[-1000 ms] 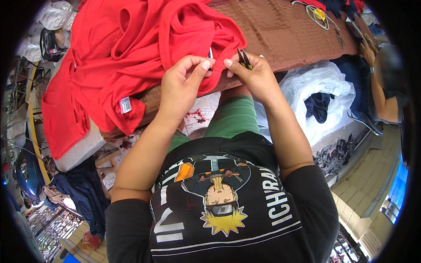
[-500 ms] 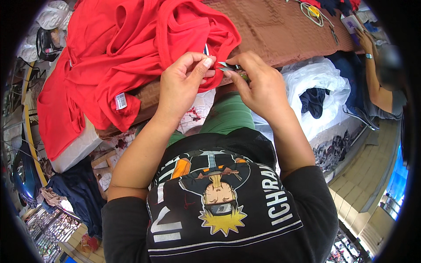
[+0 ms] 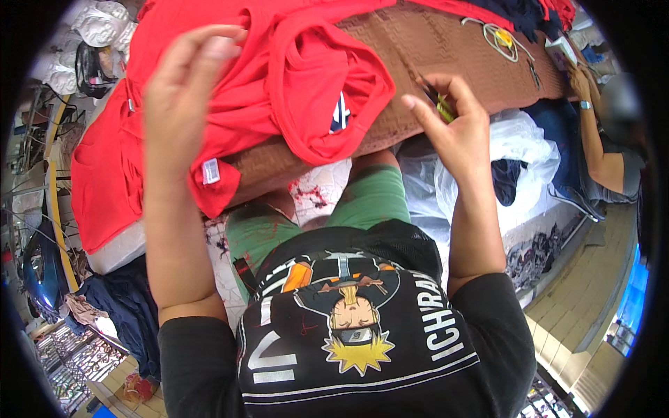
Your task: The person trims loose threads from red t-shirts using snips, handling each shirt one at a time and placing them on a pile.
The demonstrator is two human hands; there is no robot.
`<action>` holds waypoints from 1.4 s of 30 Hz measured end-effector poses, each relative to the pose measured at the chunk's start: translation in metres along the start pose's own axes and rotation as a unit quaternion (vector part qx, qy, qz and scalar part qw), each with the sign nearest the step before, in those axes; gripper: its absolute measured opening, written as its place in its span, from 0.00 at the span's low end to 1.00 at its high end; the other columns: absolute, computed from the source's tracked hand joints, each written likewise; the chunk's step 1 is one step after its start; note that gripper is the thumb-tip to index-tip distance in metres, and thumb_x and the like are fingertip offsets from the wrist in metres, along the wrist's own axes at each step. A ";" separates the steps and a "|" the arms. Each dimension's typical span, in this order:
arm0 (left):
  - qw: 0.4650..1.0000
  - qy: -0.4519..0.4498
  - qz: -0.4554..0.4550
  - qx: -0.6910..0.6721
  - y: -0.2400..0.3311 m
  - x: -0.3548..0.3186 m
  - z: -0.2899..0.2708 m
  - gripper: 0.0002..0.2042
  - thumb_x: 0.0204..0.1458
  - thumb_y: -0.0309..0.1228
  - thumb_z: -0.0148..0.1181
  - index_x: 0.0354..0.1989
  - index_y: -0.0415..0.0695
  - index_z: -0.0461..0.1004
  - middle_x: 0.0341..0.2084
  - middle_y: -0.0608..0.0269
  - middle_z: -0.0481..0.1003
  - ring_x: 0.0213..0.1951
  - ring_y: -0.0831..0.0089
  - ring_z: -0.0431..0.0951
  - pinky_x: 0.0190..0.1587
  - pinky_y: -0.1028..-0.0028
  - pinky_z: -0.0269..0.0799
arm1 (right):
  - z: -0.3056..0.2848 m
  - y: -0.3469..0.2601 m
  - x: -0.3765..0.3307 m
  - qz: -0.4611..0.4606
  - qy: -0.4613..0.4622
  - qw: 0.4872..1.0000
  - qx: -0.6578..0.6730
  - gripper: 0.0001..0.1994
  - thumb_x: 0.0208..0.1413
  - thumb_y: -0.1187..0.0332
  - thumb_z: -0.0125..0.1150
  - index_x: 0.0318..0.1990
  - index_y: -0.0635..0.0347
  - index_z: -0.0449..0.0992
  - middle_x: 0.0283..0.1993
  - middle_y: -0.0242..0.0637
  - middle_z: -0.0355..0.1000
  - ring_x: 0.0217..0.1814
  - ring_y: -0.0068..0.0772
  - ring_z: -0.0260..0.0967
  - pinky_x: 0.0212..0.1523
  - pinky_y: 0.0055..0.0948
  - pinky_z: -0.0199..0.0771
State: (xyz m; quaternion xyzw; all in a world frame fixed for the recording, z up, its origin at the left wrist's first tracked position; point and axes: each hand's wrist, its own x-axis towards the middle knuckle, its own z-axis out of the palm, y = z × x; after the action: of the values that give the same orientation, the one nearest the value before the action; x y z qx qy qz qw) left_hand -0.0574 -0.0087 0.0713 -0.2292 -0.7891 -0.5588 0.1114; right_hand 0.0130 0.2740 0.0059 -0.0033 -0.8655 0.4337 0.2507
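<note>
A red knit garment [image 3: 230,122] lies heaped over the table, its round opening facing me and a dark-and-white striped piece [image 3: 340,113] showing inside. My left hand [image 3: 182,94] is raised over the garment's left part, blurred by motion; whether it touches the cloth or pinches anything cannot be made out. My right hand [image 3: 456,129] is closed on a small pair of thread snips [image 3: 444,108] with yellow-green on the handle, held right of the garment above the brown cloth. The fingers hide most of the snips. A white label [image 3: 210,171] shows on the garment's near left corner.
Brown patterned cloth [image 3: 390,52] covers the table. White cord with a yellow piece [image 3: 503,38] and another small metal tool [image 3: 535,74] lie at the far right. A translucent plastic bag [image 3: 536,146] with dark cloth stands right. Another person's arm [image 3: 591,129] is at the right edge.
Both hands have left the garment's near edge, where the snips' blades were against it. My left hand moved left and up, my right hand right with the snips. The garment's opening now lies exposed.
</note>
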 end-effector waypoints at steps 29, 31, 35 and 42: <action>0.949 -0.142 0.151 0.237 0.064 0.083 -0.046 0.13 0.46 0.23 0.66 0.40 0.38 0.73 0.34 0.69 0.73 0.32 0.83 0.68 0.38 0.82 0.64 | -0.084 -0.097 0.132 0.018 -0.037 0.865 0.499 0.15 0.66 0.58 0.44 0.41 0.59 0.74 0.27 0.33 0.75 0.09 0.12 0.48 0.09 0.11 0.45; 0.931 -0.066 0.256 0.253 0.066 0.083 -0.061 0.09 0.46 0.19 0.62 0.35 0.38 0.70 0.37 0.68 0.73 0.34 0.83 0.67 0.39 0.82 0.62 | -0.083 -0.111 0.138 0.023 -0.011 0.870 0.493 0.15 0.65 0.59 0.45 0.41 0.59 0.74 0.28 0.33 0.76 0.10 0.12 0.49 0.10 0.11 0.46; 0.941 -0.108 0.257 0.192 0.083 0.065 -0.074 0.08 0.41 0.17 0.54 0.28 0.39 0.63 0.35 0.59 0.76 0.33 0.78 0.72 0.38 0.77 0.68 | -0.073 -0.133 0.144 -0.014 0.126 0.918 0.376 0.13 0.64 0.60 0.48 0.42 0.58 0.76 0.30 0.30 0.76 0.11 0.11 0.52 0.11 0.10 0.49; 0.805 -0.417 0.127 0.403 0.077 0.026 -0.060 0.18 0.43 0.38 0.60 0.40 0.40 0.71 0.32 0.49 0.75 0.41 0.57 0.76 0.54 0.60 0.63 | -0.108 -0.137 0.162 0.010 0.118 0.890 0.440 0.09 0.60 0.61 0.57 0.37 0.57 0.76 0.23 0.23 0.71 0.11 0.11 0.50 0.13 0.10 0.50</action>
State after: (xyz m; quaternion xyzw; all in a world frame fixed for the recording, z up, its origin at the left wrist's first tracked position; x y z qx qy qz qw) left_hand -0.0475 -0.0380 0.1673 -0.4733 -0.8773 -0.0223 -0.0762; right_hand -0.0528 0.3057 0.2322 0.0473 -0.5499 0.7691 0.3222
